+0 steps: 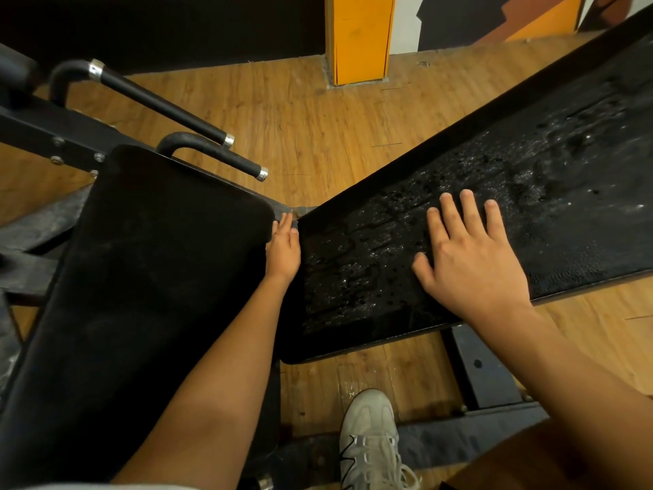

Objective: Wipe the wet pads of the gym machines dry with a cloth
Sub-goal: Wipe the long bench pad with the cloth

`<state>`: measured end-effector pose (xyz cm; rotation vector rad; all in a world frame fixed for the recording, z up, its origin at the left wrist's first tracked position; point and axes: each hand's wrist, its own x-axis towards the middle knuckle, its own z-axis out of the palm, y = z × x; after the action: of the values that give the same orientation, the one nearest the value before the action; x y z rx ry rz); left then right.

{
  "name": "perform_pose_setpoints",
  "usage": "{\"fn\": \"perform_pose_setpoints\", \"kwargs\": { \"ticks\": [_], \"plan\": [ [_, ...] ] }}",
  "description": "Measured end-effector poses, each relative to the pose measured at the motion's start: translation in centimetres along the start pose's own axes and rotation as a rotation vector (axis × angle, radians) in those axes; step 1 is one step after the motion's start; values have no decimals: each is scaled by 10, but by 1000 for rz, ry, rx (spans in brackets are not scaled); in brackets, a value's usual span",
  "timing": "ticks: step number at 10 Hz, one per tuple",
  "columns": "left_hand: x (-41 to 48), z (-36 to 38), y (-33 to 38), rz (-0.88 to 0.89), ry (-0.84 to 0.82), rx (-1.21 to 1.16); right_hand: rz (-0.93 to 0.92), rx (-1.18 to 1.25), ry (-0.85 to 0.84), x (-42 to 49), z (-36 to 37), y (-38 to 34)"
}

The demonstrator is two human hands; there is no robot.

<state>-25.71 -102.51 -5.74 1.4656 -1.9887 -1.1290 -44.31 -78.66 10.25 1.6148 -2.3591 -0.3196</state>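
Our right hand [473, 256] lies flat on the wet pad [353, 263] (fingers spread); our left hand [282, 249], fingers straight, rests between it and the other pad [141, 259].

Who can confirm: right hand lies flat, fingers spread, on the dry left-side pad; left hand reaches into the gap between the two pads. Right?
Wrong pad. The head view shows the right hand flat, fingers spread, on the wet right-side pad, not the dry left-side pad. The left hand does reach into the gap between the two pads.

No readable text, label, brand, number or sign shows on anything in view.
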Motion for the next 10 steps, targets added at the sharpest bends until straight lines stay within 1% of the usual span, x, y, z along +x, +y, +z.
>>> {"fn": "perform_pose_setpoints", "kwargs": {
  "ticks": [1,3,4,5,6,7,8,10],
  "plan": [
    [-4,-2,-1,24,-49,-14,7,0,-7,-1,1,1],
    [-66,-12,-20,118,-176,-17,13,6,-5,-1,-1,-1],
    [-108,-5,-30,130,-158,1,10,4,-1,-2,-1,-1],
    [-115,1,-28,100,-83,10,9,7,5,-2,-1,-1],
    [-93,2,-15,53,-51,6,12,0,1,-1,-1,-1],
    [-84,3,-10,21,-46,25,7,-6,-4,-2,0,-1],
    [-97,1,-11,33,-70,27,8,-6,-2,-3,-1,-1],
    [-153,3,-18,40,-103,17,5,7,1,-2,0,1]
  ]
}}
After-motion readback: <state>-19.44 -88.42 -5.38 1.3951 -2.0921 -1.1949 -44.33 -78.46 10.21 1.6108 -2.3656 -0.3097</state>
